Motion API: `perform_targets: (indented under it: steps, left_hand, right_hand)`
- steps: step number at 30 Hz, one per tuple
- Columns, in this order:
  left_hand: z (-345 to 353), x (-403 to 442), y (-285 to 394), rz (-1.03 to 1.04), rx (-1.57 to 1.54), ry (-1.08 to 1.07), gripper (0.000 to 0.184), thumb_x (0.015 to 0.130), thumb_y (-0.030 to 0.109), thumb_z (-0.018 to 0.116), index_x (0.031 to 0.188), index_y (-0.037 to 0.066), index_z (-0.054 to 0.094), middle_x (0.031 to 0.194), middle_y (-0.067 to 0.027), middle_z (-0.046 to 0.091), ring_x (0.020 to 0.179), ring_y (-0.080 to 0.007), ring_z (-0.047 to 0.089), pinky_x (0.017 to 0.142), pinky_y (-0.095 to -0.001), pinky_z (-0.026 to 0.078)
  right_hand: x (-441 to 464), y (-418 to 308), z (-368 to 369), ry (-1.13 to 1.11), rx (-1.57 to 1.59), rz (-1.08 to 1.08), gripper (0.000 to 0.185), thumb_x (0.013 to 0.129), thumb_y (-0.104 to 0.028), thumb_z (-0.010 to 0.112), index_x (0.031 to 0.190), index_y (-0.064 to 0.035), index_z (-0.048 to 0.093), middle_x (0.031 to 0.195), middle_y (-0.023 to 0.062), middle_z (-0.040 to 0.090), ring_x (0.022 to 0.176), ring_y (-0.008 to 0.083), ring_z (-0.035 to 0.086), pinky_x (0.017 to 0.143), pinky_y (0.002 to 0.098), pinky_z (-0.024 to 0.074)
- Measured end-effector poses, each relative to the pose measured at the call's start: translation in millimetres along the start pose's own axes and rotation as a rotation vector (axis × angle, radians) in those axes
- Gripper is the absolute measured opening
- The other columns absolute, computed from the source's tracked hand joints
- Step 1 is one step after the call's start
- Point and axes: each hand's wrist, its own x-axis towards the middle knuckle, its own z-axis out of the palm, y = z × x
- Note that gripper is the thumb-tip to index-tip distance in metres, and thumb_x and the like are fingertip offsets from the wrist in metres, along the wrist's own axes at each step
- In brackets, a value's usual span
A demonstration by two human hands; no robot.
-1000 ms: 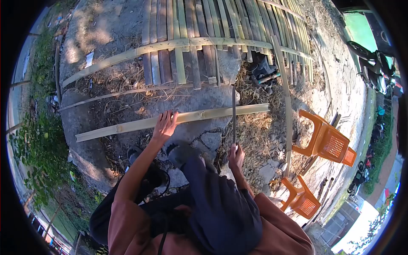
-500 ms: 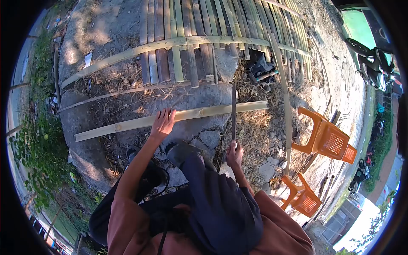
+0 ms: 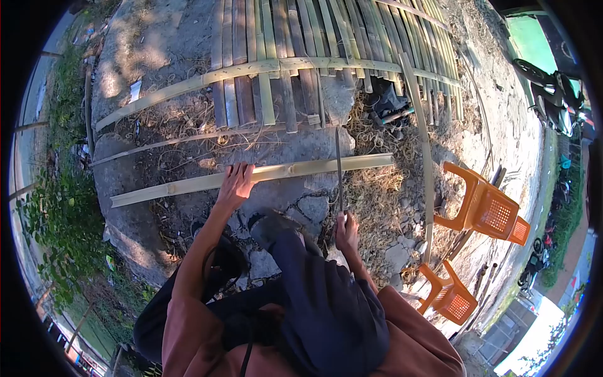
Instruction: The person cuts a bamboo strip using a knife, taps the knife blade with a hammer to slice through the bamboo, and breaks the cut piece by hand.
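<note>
A split bamboo strip (image 3: 320,166) lies across in front of me, its pale inner side up and two joint rings showing. My left hand (image 3: 236,183) is closed over it near its middle. In my right hand (image 3: 347,232) is the handle of a long, dark, narrow-bladed machete (image 3: 340,179). Its blade points away from me and crosses the strip right of the middle. From this angle I cannot tell whether blade and strip touch.
Beyond lies a slatted bamboo panel (image 3: 267,38) with a long crosspiece (image 3: 169,90). Another long strip (image 3: 425,163) runs lengthwise at the right. Orange plastic chairs (image 3: 493,210) and a parked motorbike (image 3: 556,97) stand farther right. Shavings and broken concrete cover the ground; leafy plants (image 3: 59,229) grow left.
The machete blade has shifted slightly left along the strip and tilted a little, and my right hand is a bit closer to me. My left hand keeps its hold on the strip.
</note>
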Motion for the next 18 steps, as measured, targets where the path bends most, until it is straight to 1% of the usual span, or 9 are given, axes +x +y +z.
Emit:
perform_targets:
  steps: [1, 4, 5, 7, 8, 10, 12, 14, 18]
  left_hand:
    - [0.5, -1.4, 1.0, -0.008, -0.012, -0.019, 0.044, 0.088, 0.025, 0.069, 0.122, 0.005, 0.051, 0.115, -0.013, 0.057, 0.112, -0.03, 0.055, 0.098, -0.0454, 0.037]
    - [-1.0, -0.7, 2.0, -0.037, -0.065, -0.041, 0.047, 0.087, 0.026, 0.07, 0.124, 0.005, 0.05, 0.119, -0.0139, 0.055, 0.115, -0.0312, 0.053, 0.1, -0.0462, 0.036]
    - [-2.1, -0.4, 3.5, -0.033, -0.066, -0.041, 0.047, 0.087, 0.026, 0.07, 0.124, 0.005, 0.05, 0.119, -0.0139, 0.055, 0.115, -0.0312, 0.053, 0.1, -0.0462, 0.036]
    - [-12.9, 4.7, 11.9, -0.022, -0.089, 0.054, 0.052, 0.085, 0.027, 0.072, 0.127, 0.005, 0.049, 0.124, -0.0147, 0.053, 0.117, -0.0329, 0.05, 0.103, -0.048, 0.034]
    - [-18.0, 8.9, 16.7, -0.017, -0.089, 0.059, 0.052, 0.085, 0.027, 0.072, 0.127, 0.005, 0.049, 0.124, -0.0147, 0.053, 0.117, -0.0329, 0.05, 0.103, -0.048, 0.034]
    - [-21.7, 11.2, 22.0, -0.032, -0.164, 0.067, 0.056, 0.083, 0.028, 0.072, 0.129, 0.006, 0.049, 0.128, -0.0154, 0.051, 0.119, -0.0344, 0.048, 0.105, -0.0497, 0.032]
    - [-20.7, 12.1, 24.0, -0.009, -0.161, 0.08, 0.055, 0.084, 0.028, 0.072, 0.129, 0.006, 0.049, 0.128, -0.0145, 0.051, 0.12, -0.0339, 0.049, 0.105, -0.0497, 0.033]
    - [-15.4, 8.7, 28.3, 0.008, -0.161, 0.089, 0.054, 0.084, 0.029, 0.071, 0.128, 0.007, 0.049, 0.129, -0.0137, 0.051, 0.12, -0.0333, 0.049, 0.105, -0.0498, 0.035]
    - [-9.7, -6.9, 40.6, -0.053, -0.268, 0.114, 0.053, 0.082, 0.024, 0.074, 0.127, 0.008, 0.051, 0.129, -0.0133, 0.051, 0.121, -0.0341, 0.049, 0.104, -0.0511, 0.036]
  right_hand:
    - [-0.5, -11.2, -5.8, -0.074, 0.091, 0.159, 0.051, 0.103, -0.051, 0.042, 0.085, -0.0049, 0.055, 0.057, 0.0051, 0.056, 0.052, 0.0197, 0.056, 0.056, 0.0369, 0.0459]
    - [-1.7, -37.2, -18.0, -0.145, 0.17, 0.252, 0.051, 0.104, -0.05, 0.042, 0.084, -0.005, 0.054, 0.057, 0.0057, 0.055, 0.053, 0.0211, 0.057, 0.056, 0.0372, 0.0454]
    - [-2.6, -33.1, -15.3, -0.141, 0.171, 0.254, 0.051, 0.104, -0.05, 0.042, 0.084, -0.005, 0.054, 0.057, 0.0057, 0.055, 0.053, 0.0211, 0.057, 0.056, 0.0372, 0.0454]
    - [-1.1, -39.5, -15.2, -0.086, 0.13, 0.155, 0.051, 0.104, -0.05, 0.041, 0.083, -0.005, 0.054, 0.058, 0.0064, 0.055, 0.053, 0.022, 0.056, 0.055, 0.0376, 0.0446]
    - [-3.8, -42.5, -18.5, -0.118, 0.165, 0.225, 0.051, 0.104, -0.05, 0.041, 0.082, -0.0045, 0.053, 0.06, 0.0071, 0.054, 0.054, 0.0223, 0.055, 0.055, 0.0379, 0.044]
    - [-2.9, -42.9, -18.8, -0.128, 0.181, 0.227, 0.051, 0.104, -0.05, 0.041, 0.083, -0.0043, 0.053, 0.06, 0.0069, 0.054, 0.053, 0.0218, 0.055, 0.055, 0.0376, 0.0439]
    - [-1.9, -40.8, -18.1, -0.138, 0.195, 0.228, 0.051, 0.104, -0.049, 0.042, 0.083, -0.0041, 0.053, 0.06, 0.0067, 0.054, 0.053, 0.0213, 0.054, 0.055, 0.0373, 0.0438]
    - [-2.2, -36.4, -15.0, -0.135, 0.268, 0.227, 0.05, 0.104, -0.05, 0.043, 0.083, -0.0045, 0.051, 0.059, 0.0057, 0.053, 0.052, 0.0186, 0.054, 0.052, 0.0353, 0.0431]
    - [0.6, -24.8, -8.9, -0.166, 0.355, 0.247, 0.048, 0.104, -0.049, 0.044, 0.083, -0.0056, 0.051, 0.058, 0.004, 0.052, 0.05, 0.0148, 0.052, 0.049, 0.0323, 0.0417]
